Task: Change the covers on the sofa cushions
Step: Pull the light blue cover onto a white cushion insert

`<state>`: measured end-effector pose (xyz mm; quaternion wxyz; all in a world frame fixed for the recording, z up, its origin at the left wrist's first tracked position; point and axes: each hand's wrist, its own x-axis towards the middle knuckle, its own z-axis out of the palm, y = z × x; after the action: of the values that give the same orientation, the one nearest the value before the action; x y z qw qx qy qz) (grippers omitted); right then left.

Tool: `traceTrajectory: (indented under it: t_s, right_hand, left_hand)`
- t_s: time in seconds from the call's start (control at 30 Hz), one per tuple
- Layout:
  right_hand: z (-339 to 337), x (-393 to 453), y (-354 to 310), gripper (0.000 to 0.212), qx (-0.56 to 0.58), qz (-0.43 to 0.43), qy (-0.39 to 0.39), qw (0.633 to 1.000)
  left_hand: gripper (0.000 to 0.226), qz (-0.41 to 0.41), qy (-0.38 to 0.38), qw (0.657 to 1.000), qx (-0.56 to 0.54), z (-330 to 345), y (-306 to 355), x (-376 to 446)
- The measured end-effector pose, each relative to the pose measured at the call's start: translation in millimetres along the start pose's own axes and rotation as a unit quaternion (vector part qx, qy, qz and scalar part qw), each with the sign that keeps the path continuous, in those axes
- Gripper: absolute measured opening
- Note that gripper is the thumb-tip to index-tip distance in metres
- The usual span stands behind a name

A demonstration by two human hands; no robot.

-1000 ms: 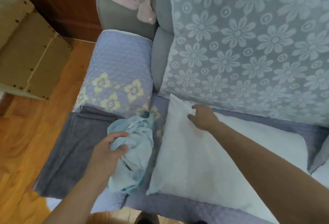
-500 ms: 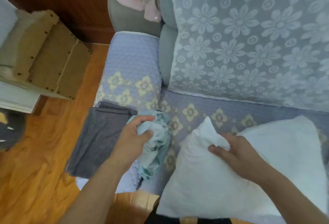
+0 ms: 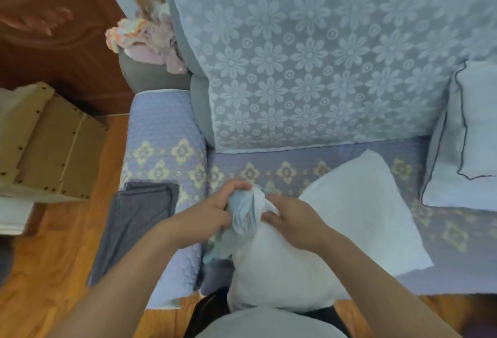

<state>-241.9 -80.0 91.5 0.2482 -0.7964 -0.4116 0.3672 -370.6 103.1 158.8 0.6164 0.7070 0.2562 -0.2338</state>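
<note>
— While the sofa [image 3: 309, 69] gives that bare white cushion [image 3: 357, 214] a wide seat to lie on, isn't it sitting rather far forward?

— It is. Its near end hangs over the front edge toward the person's lap, so a hard tug could, I'd judge, drag it off onto the wooden floor [image 3: 53, 251].

— And the covered cushions [image 3: 473, 133] on the right?

— Well apart, propped in the corner; no trouble there. The grey cloth [image 3: 137, 224] draped over the armrest is nearer, beside the left forearm, and an elbow swing might sweep it down.

— Where's the new cover?

— The pale blue cover [image 3: 242, 216] is bunched at the cushion's near-left corner, touching it. The left hand [image 3: 212, 211] has its fingers curled round the gathered fabric; the right hand [image 3: 290, 216] pinches the white corner with fingers drawn together, feeding it toward the opening.

— So what's the likeliest slip?

— The bunching. I can't tell where the cover's mouth is in those folds; if the corner goes into a fold instead, it'll jam or twist. Blur hides the fingertips, so the grip's firmness is uncertain.
</note>
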Motion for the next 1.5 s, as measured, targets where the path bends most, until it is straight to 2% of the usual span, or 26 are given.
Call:
traceTrajectory:
  t_s: [0.1, 0.2, 0.3, 0.37, 0.43, 0.5, 0.6, 0.67, 0.7, 0.77, 0.83, 0.87, 0.93, 0.97, 1.0, 1.07, 1.1, 1.13, 1.2, 1.3, 1.37, 1.43, 1.5]
  right_hand:
    - [1.2, -5.1, 1.0, 0.036, 0.061, 0.009, 0.042, 0.997]
    - [1.6, -9.1, 0.2, 0.028, 0.121, -0.005, 0.076, 0.990]
    - [2.7, -8.9, 0.7, 0.017, 0.167, 0.017, 0.107, 0.980]
    - [3.6, -8.5, 0.1, 0.024, 0.164, 0.036, 0.130, 0.977]
    - [3.1, -9.1, 0.9, 0.030, 0.161, 0.050, 0.136, 0.976]
    - [-0.2, -11.6, 2.5, 0.025, 0.180, 0.045, 0.127, 0.974]
    - [-6.6, -18.7, 5.3, 0.020, 0.224, 0.036, 0.088, 0.970]
    - [-8.6, -23.9, 3.9, 0.019, 0.256, 0.040, 0.074, 0.963]
    - [-8.4, -25.2, 2.6, 0.020, 0.259, 0.041, 0.076, 0.962]
    - [-6.5, -25.6, -0.2, 0.023, 0.264, 0.046, 0.085, 0.960]
    - [-7.0, -26.6, -2.5, 0.031, 0.268, 0.047, 0.082, 0.959]
    - [-8.0, -27.0, -2.7, 0.032, 0.265, 0.045, 0.074, 0.960]
    - [-10.7, -27.9, 0.8, 0.028, 0.276, 0.043, 0.063, 0.958]
    - [-13.0, -28.9, 2.7, 0.026, 0.297, 0.049, 0.062, 0.951]
    - [-15.2, -30.2, 4.7, 0.025, 0.319, 0.060, 0.062, 0.944]
    - [-17.6, -31.9, 8.8, 0.024, 0.345, 0.074, 0.057, 0.934]
    - [-17.6, -32.5, 11.6, 0.025, 0.352, 0.078, 0.047, 0.932]
    - [-17.6, -33.7, 13.4, 0.025, 0.363, 0.084, 0.033, 0.927]
    - [-15.9, -34.9, 18.0, 0.025, 0.393, 0.096, 0.017, 0.914]
    - [-13.5, -35.4, 24.5, 0.025, 0.441, 0.113, 0.011, 0.890]
    - [-12.5, -36.0, 26.0, 0.027, 0.467, 0.115, -0.004, 0.877]
    - [-15.7, -38.9, 24.7, 0.033, 0.500, 0.118, -0.029, 0.858]
    - [-21.8, -41.4, 24.2, 0.038, 0.578, 0.124, -0.054, 0.805]
  left_hand:
    - [0.080, 0.027, -0.017, 0.999, 0.021, 1.9, 2.3, -0.2]
    - [0.079, 0.032, -0.013, 0.998, 0.043, 10.2, 2.7, -0.7]
    - [0.072, 0.038, 0.018, 0.982, 0.184, 26.5, 10.2, -5.2]
    - [0.070, 0.056, 0.034, 0.965, 0.253, 40.0, 17.2, -6.4]
    - [0.075, 0.052, 0.043, 0.967, 0.244, 48.6, 20.6, -7.5]
    - [0.083, 0.034, 0.040, 0.979, 0.195, 50.5, 18.1, -10.5]
    - [0.093, 0.013, -0.023, 0.993, 0.116, 43.0, 13.6, -13.9]
    - [0.100, 0.004, -0.074, 0.987, 0.141, 33.3, 15.2, -13.8]
    - [0.100, 0.007, -0.079, 0.978, 0.192, 31.7, 19.6, -12.2]
    - [0.084, 0.031, -0.073, 0.935, 0.345, 40.3, 36.6, -9.4]
    - [0.052, 0.055, -0.038, 0.887, 0.457, 57.9, 53.8, -9.1]
    - [0.053, 0.087, -0.022, 0.833, 0.546, 66.6, 54.6, -9.5]
    - [0.064, 0.225, 0.065, 0.706, 0.668, 73.9, 37.6, -6.0]
    - [0.063, 0.272, 0.128, 0.704, 0.644, 77.0, 25.2, -4.6]
    - [0.059, 0.272, 0.177, 0.734, 0.597, 81.3, 16.2, -4.1]
    - [0.051, 0.226, 0.210, 0.853, 0.420, 102.5, 9.0, -4.1]
    - [0.049, 0.201, 0.216, 0.896, 0.331, 115.0, 3.0, -3.7]
    - [0.049, 0.183, 0.231, 0.919, 0.260, 124.2, -1.7, -2.4]
    - [0.051, 0.199, 0.281, 0.918, 0.199, 126.6, -6.8, 5.0]
    - [0.051, 0.222, 0.270, 0.905, 0.243, 126.0, -9.3, 18.2]
    - [0.055, 0.171, 0.294, 0.887, 0.313, 128.4, -14.7, 23.8]
    - [0.071, 0.123, 0.336, 0.867, 0.347, 125.8, -23.1, 27.5]
    - [0.084, 0.093, 0.336, 0.861, 0.370, 121.2, -33.0, 32.6]
